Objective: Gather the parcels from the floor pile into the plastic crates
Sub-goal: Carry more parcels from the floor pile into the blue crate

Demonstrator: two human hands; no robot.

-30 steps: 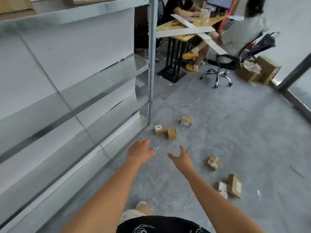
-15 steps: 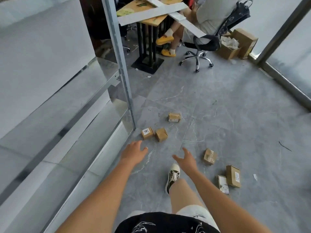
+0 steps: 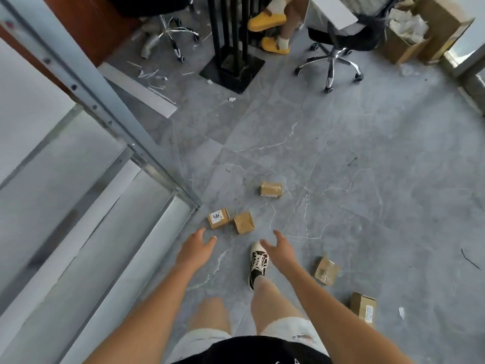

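- Both my hands are out over the floor (image 3: 367,153) with nothing in them: the left hand (image 3: 195,249) has its fingers (image 3: 210,243) loosely spread, and the right hand (image 3: 279,249) is likewise relaxed and open.
- The parcels lie scattered, not piled. A labelled parcel (image 3: 218,218) and a plain parcel (image 3: 244,223) sit just beside each other ahead of my hands; a third parcel (image 3: 271,189) lies farther on. To my right are a taped parcel (image 3: 326,270) and a last parcel (image 3: 363,308).
- Risk, as I judge it: my shoe (image 3: 258,262) is planted close to the near pair, so a further step could kick or crush one.
- Reaching for both near boxes at once could leave me fumbling one, since they are small and smooth.
- The shelf frame (image 3: 147,156) stands near my left arm; bending down could knock me against it.
- The office chair (image 3: 341,48) and a seated person's feet are well ahead, no hazard yet.
- No plastic crate is in view. The only container I see is a cardboard box (image 3: 399,48) at top right, holding crumpled paper.
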